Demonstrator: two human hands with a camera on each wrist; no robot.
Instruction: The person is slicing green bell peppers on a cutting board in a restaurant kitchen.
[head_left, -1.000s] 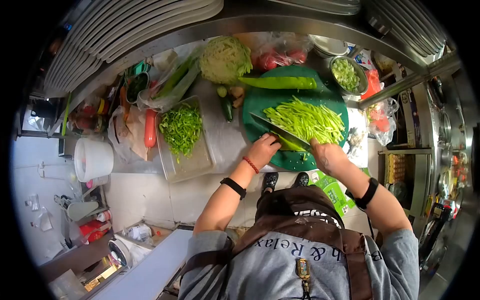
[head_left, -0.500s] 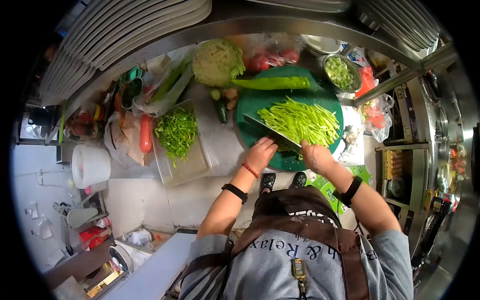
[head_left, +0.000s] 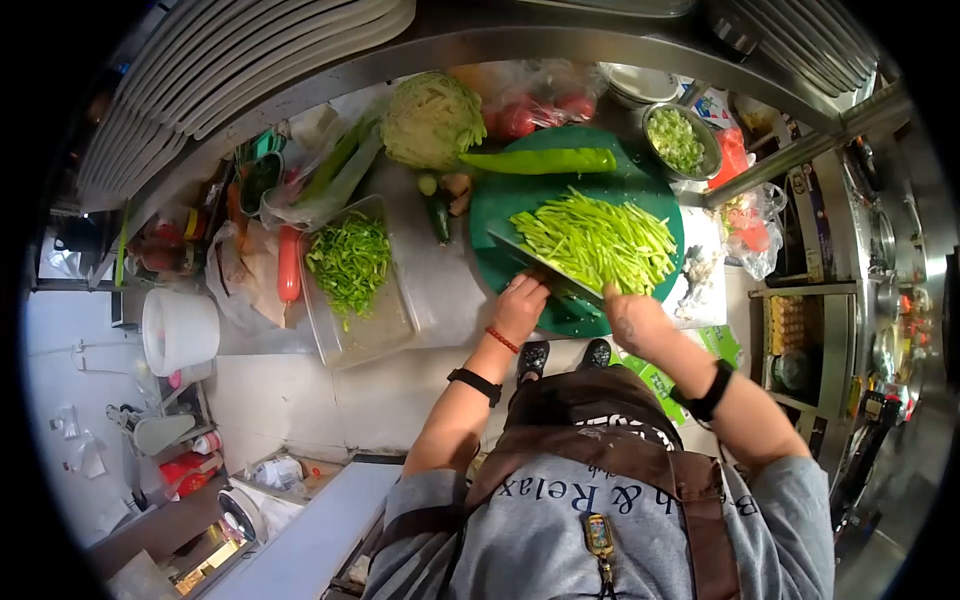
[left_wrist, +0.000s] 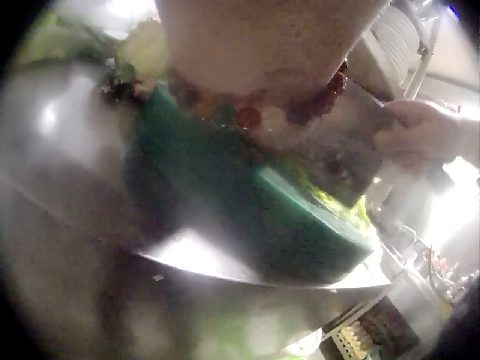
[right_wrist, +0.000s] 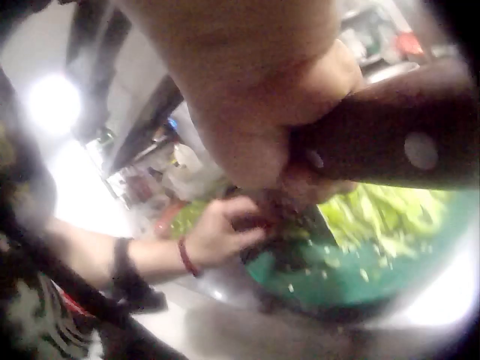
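My right hand (head_left: 640, 318) grips the dark riveted handle (right_wrist: 409, 139) of a cleaver (head_left: 573, 284). Its broad blade slants across a round green cutting board (head_left: 496, 200), beside a heap of light green pepper strips (head_left: 595, 240). At the near left of the board is my left hand (head_left: 519, 305), its fingertips right at the blade and bent; I cannot tell whether they hold a piece there. Small green bits lie on the board below the blade in the right wrist view. A long whole green pepper (head_left: 540, 161) lies along the board's far side.
Left of the board stands a clear plastic tub (head_left: 395, 335) of chopped greens (head_left: 348, 258). Behind are a cabbage (head_left: 432, 120), a short cucumber (head_left: 438, 217) and bagged red vegetables (head_left: 530, 115). A metal bowl (head_left: 712, 150) stands at the far right, below a steel shelf (head_left: 560, 45) of stacked plates.
The light green piece seen below the blade a second ago no longer shows. The head view has shifted slightly; both hands stay at the cleaver.
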